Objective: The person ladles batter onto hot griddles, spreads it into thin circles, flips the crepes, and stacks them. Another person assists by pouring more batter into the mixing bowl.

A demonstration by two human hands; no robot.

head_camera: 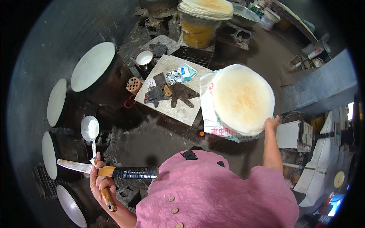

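My left hand is closed around a metal ladle with white batter in its bowl and a batter-smeared scraper whose handle is wrapped in black tape. The two tools cross in my fingers. At the right, my right hand touches the lower right rim of a stack of thin round flatbreads, its fingers partly hidden. Under the stack lies a printed white woven sack. To the left stand several round griddles, one covered with a pale batter sheet.
A low table bears dark work gloves and packets. Behind it, a yellow bucket carries more flatbreads. A white enamel mug and a perforated brick stand beside the table. A metal panel juts in at right.
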